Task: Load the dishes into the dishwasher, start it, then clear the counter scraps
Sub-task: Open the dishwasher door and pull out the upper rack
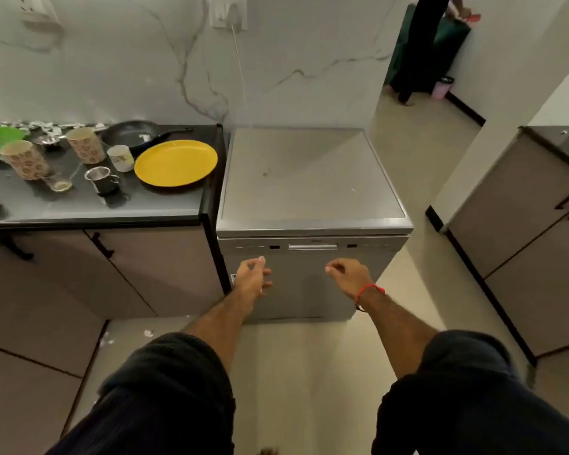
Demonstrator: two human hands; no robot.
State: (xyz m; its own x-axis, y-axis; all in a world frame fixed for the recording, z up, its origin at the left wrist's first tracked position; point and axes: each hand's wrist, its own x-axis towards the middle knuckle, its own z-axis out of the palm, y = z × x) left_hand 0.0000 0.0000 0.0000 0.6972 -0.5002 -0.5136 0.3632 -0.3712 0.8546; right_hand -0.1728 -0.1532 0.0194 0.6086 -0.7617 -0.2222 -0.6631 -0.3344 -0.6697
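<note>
Dishwasher [312, 280]: freestanding box, matt grey metal, flat lightly speckled top, door closed; a narrow control strip under the top edge carries a pale recessed handle [312, 246] and small dark panels, markings too small to read. It stands just beside the right end of the surface [89, 205], a dark glossy slab over taupe cabinet doors with black bar pulls. Left hand [252, 279]: held before the door's upper left, fingers loosely curled, holding nothing; contact with the door cannot be told. Right hand [347, 277]: before the door's upper right, fingers loosely curled, empty, a red thread band [370, 289] at the wrist. On the surface: yellow plate [175, 162], round, smooth, shallow-rimmed, nearest the dishwasher; black pan [132, 134], long-handled, behind it by the wall; two tall tumblers [86, 144] [25, 159], cream with an orange floral print; small white cup [121, 158] with a faint printed motif, unreadable; steel mug [102, 179], shiny, handled; spoon [67, 180], resting in a low glass dish; green plate [0, 137] at the far left. Scraps [40, 124]: pale torn bits strewn along the wall edge. Wall: white marble-look, grey veins. Floor: pale beige tile.
</note>
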